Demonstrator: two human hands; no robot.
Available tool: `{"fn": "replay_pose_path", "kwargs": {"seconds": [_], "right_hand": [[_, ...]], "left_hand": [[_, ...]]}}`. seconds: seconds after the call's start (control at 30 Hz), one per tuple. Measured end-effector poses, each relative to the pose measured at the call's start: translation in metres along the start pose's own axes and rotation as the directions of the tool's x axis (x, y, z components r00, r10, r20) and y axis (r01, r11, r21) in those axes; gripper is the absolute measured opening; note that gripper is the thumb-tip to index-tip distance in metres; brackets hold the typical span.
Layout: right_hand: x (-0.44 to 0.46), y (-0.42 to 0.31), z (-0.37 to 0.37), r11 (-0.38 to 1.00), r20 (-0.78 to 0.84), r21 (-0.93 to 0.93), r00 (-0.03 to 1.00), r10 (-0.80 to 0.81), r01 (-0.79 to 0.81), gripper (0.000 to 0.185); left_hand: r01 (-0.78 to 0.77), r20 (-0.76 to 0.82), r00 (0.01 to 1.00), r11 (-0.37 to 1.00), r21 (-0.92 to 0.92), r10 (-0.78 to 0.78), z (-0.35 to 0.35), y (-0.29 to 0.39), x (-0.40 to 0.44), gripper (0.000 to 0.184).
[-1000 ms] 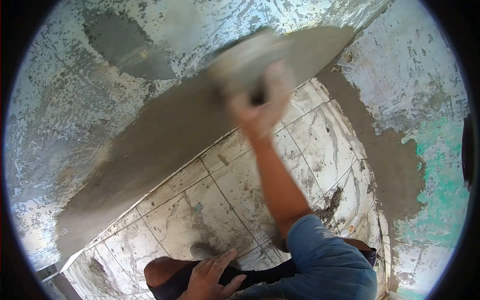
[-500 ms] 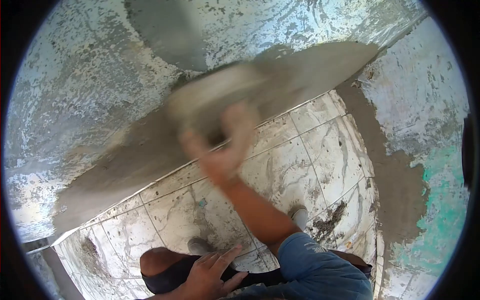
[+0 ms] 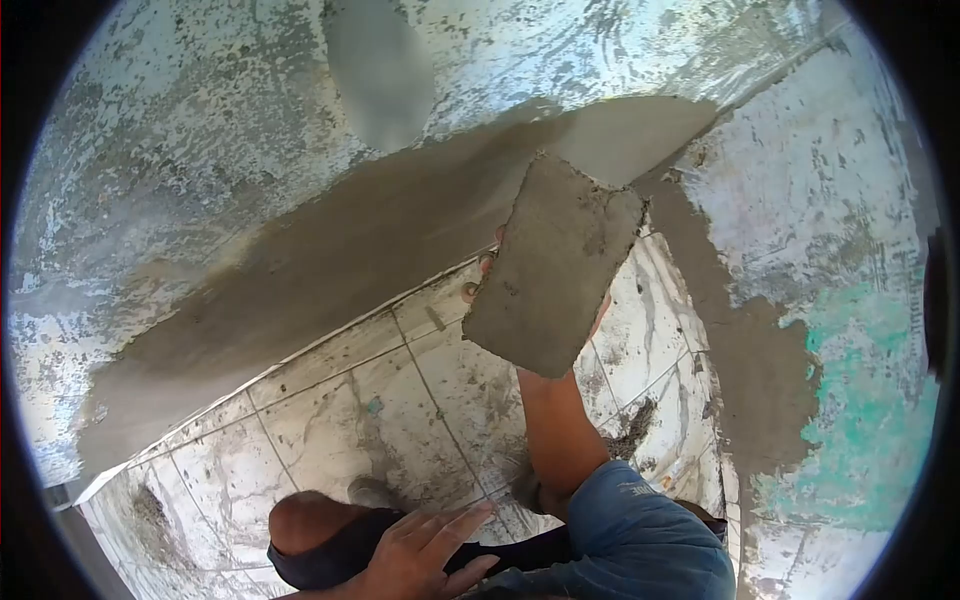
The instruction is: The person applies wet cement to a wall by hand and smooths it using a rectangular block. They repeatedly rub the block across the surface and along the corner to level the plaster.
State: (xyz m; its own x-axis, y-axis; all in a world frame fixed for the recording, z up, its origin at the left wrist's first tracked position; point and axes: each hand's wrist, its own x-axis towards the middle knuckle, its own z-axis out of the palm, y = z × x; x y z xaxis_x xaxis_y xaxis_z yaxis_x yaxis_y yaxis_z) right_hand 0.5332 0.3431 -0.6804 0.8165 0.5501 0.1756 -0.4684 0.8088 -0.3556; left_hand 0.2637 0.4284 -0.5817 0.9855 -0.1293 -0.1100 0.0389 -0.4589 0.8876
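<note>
My right hand point(image 3: 488, 268) is mostly hidden behind a rectangular float point(image 3: 560, 265), with only some fingertips showing at its left edge. The float's flat face, coated in grey-brown mortar, is turned up toward me, and its edges are ragged with mortar. Behind it, a band of wet mortar point(image 3: 330, 240) runs along the foot of the wall, above the tile edge. My left hand point(image 3: 420, 548) rests near my lap with its fingers stretched out and nothing in it.
Dirty marble-patterned floor tiles point(image 3: 330, 410) lie below the wall. A dark heap of debris point(image 3: 630, 428) is on the tiles at the right. Another mortar strip point(image 3: 765, 380) borders the right wall point(image 3: 860, 400), which has green paint patches.
The float was pressed on the mortar band and sweeping down to the left; now it is off the wall, farther right, with its coated face turned up. My left hand has hardly moved.
</note>
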Motion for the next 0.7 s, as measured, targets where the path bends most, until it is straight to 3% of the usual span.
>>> {"fn": "replay_pose_path", "kwargs": {"seconds": [0.03, 0.07, 0.13, 0.17, 0.23, 0.3, 0.37, 0.4, 0.43, 0.47, 0.53, 0.57, 0.6, 0.63, 0.67, 0.7], "right_hand": [[0.005, 0.001, -0.007, 0.994, 0.129, 0.102, 0.992, 0.014, -0.027, 0.091], [0.012, 0.004, -0.015, 0.995, 0.132, 0.101, 0.991, 0.006, -0.020, 0.091], [0.021, 0.009, -0.027, 0.969, 0.345, 0.236, 0.938, -0.015, -0.072, 0.088], [0.019, 0.006, -0.015, 0.972, 0.337, 0.232, 0.941, -0.043, -0.038, 0.088], [0.001, -0.012, 0.005, 0.997, -0.017, 0.003, 0.997, 0.081, -0.081, 0.068], [0.000, -0.033, -0.031, 0.994, 0.215, -0.105, 0.976, -0.015, 0.038, 0.062], [-0.005, -0.070, 0.022, 0.853, -0.097, -0.511, 0.993, 0.068, -0.108, 0.063], [0.001, -0.081, 0.057, 0.835, -0.094, -0.546, 0.995, 0.019, -0.068, 0.069], [0.014, -0.096, 0.067, 0.701, -0.094, -0.712, 0.995, -0.026, -0.049, 0.076], [0.012, -0.109, 0.082, 0.722, 0.040, -0.688, 0.998, -0.057, 0.069, 0.083], [-0.006, -0.156, 0.111, 0.286, 0.041, -0.956, 0.994, -0.102, 0.068, 0.090], [-0.022, -0.180, 0.125, -0.016, 0.001, -1.000, 0.989, -0.145, -0.001, 0.095], [-0.042, -0.205, 0.132, -0.182, -0.023, -0.982, 0.981, -0.193, -0.059, 0.096], [-0.065, -0.230, 0.136, -0.327, -0.039, -0.938, 0.970, -0.238, -0.118, 0.098], [-0.092, -0.266, 0.137, -0.382, -0.086, -0.901, 0.948, -0.306, -0.205, 0.096], [-0.121, -0.299, 0.147, -0.436, -0.121, -0.856, 0.927, -0.354, -0.278, 0.095]], "left_hand": [[0.089, 0.003, 0.996, 0.996, -0.027, -0.089, 0.000, 0.003, -0.002, 0.051], [0.084, 0.005, 0.997, 0.996, -0.022, -0.083, 0.001, 0.004, -0.003, 0.051], [0.042, -0.069, 0.996, 0.989, -0.144, -0.052, -0.001, 0.005, -0.006, 0.050], [0.027, -0.078, 0.996, 0.985, -0.170, -0.041, -0.001, 0.006, -0.005, 0.051], [0.004, -0.063, 0.998, 0.983, -0.185, -0.016, 0.000, 0.009, -0.004, 0.052], [-0.047, 0.012, 0.999, 0.981, -0.191, 0.050, 0.004, 0.014, 0.003, 0.053], [-0.128, 0.126, 0.980, 0.970, -0.208, 0.157, 0.008, 0.025, 0.012, 0.054], [-0.173, 0.192, 0.957, 0.960, -0.222, 0.217, 0.010, 0.031, 0.019, 0.055], [-0.213, 0.263, 0.925, 0.948, -0.237, 0.274, 0.013, 0.038, 0.027, 0.056], [-0.250, 0.335, 0.883, 0.934, -0.253, 0.328, 0.018, 0.046, 0.031, 0.056], [-0.317, 0.472, 0.775, 0.904, -0.287, 0.421, 0.027, 0.061, 0.043, 0.058], [-0.341, 0.529, 0.719, 0.891, -0.299, 0.452, 0.032, 0.067, 0.047, 0.058], [-0.349, 0.578, 0.672, 0.886, -0.305, 0.464, 0.036, 0.070, 0.048, 0.059], [-0.353, 0.624, 0.623, 0.882, -0.313, 0.471, 0.039, 0.071, 0.049, 0.060], [-0.363, 0.656, 0.576, 0.872, -0.329, 0.487, 0.040, 0.068, 0.046, 0.060], [-0.331, 0.631, 0.648, 0.904, -0.270, 0.426, 0.040, 0.060, 0.045, 0.062]]}}
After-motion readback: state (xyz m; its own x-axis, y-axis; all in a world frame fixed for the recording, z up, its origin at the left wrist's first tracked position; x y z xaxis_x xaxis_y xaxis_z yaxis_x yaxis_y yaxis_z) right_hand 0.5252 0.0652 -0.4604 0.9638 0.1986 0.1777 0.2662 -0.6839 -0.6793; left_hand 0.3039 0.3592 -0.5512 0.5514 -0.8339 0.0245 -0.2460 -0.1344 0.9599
